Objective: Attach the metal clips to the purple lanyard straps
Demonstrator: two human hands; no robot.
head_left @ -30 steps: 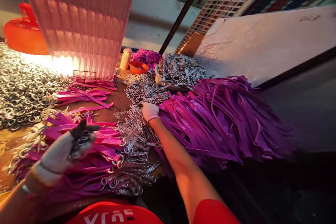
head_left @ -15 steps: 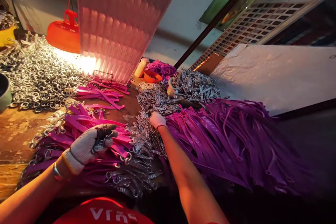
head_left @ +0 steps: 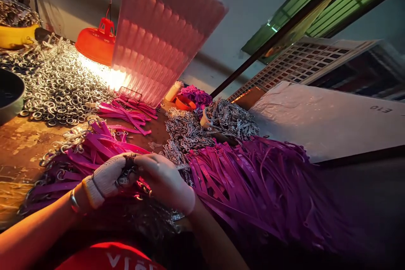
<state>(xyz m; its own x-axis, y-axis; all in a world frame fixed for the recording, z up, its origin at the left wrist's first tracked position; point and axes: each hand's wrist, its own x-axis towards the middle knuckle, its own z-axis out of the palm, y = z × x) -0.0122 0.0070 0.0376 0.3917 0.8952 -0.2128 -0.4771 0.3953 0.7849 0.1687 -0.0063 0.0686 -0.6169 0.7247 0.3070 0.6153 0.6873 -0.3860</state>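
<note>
On my feed, working left to right, the loose metal rings (head_left: 63,80) heaped at upper left look hard and slick, light singly; I'd pinch one by its rim. The ringed magenta straps (head_left: 99,145), left of centre, look soft and limp, so I'd grip near the ring end.

Just left of centre, the gloved left hand (head_left: 110,179) has its fingers curled round some small metal fittings (head_left: 125,178), small and likely to slip; I'd hold them by their edges. The gloved right hand (head_left: 164,179) meets it there, fingers bent; I can't tell how closed it is or what it has.

Counting across: one yellow bowl (head_left: 19,36), one dark-mouthed bowl (head_left: 15,103), one red lamp (head_left: 96,46), one pale bottle (head_left: 174,91), one orange bowl (head_left: 185,103). Fittings, rings and straps overlap too much to count.
</note>
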